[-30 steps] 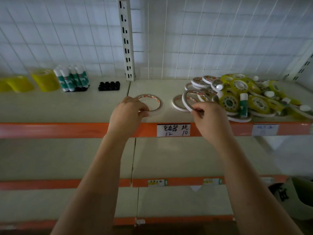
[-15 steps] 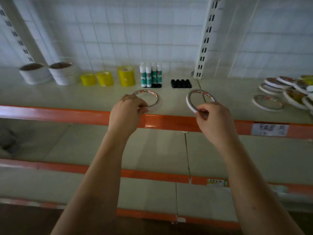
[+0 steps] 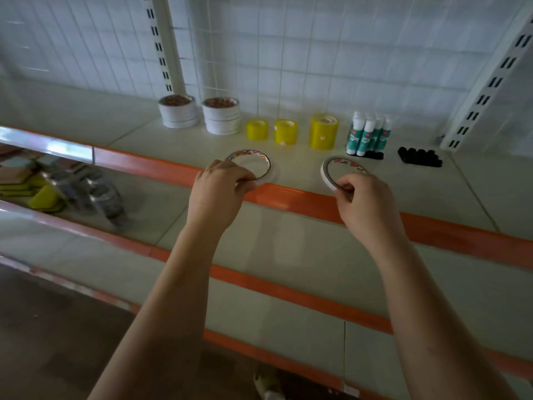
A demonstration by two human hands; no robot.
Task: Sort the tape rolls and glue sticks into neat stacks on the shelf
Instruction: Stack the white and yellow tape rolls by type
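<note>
My left hand (image 3: 215,194) pinches a thin white tape roll (image 3: 261,158) by its near rim, just above the shelf's front edge. My right hand (image 3: 364,203) pinches a second thin white tape roll (image 3: 328,171), tilted up on edge. At the back of the top shelf (image 3: 302,160) stand two stacks of white tape rolls (image 3: 178,112) (image 3: 221,116), three stacks of yellow tape rolls (image 3: 323,130), and a cluster of upright glue sticks (image 3: 367,134).
Black caps (image 3: 419,157) sit in a row right of the glue sticks. An orange lip (image 3: 288,196) edges the shelf. Slotted white uprights (image 3: 161,44) rise from the wire-grid back. Yellow sponges and wrapped items (image 3: 43,192) lie on the lower shelf at left.
The view has swung left along the shelf; the jumbled pile on the right has left the view. Both hands have carried their tape rolls leftward, toward the sorted stacks.
</note>
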